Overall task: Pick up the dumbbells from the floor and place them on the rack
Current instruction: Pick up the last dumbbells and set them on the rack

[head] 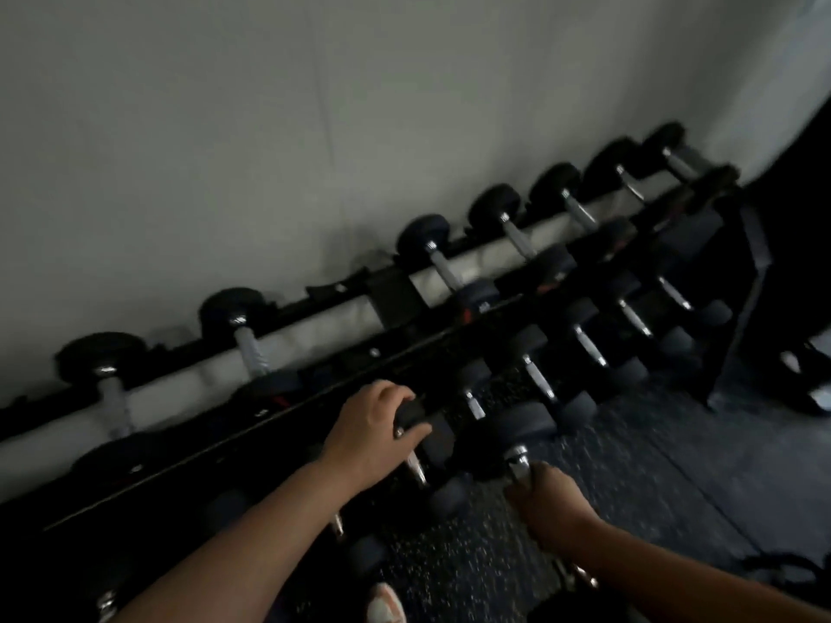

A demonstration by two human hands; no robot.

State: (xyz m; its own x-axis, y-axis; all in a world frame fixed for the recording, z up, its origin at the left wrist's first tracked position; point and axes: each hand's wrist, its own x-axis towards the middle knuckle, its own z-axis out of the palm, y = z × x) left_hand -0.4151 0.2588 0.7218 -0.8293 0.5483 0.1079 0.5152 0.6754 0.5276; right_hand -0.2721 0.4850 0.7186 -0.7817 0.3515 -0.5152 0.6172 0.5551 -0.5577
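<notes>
No readable text from my feed. Pale marks on near end face of black rubber-headed dumbbell (481, 295) on upper tier of black metal rack (373, 353), too blurred to read. Red patches alongside, illegible.

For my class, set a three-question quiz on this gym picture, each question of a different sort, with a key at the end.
1. True or false: the right hand is closed around the chrome handle of a dumbbell.
2. Multiple choice: the left hand rests on
A. the wall
B. the dark end of a dumbbell at the rack's lower row
C. a shoe
3. Fill in: the top row of the rack stands against a pale ____.

Key
1. True.
2. B. The left hand's grip is on the black head; blur hides how firmly it holds.
3. Wall.
</notes>
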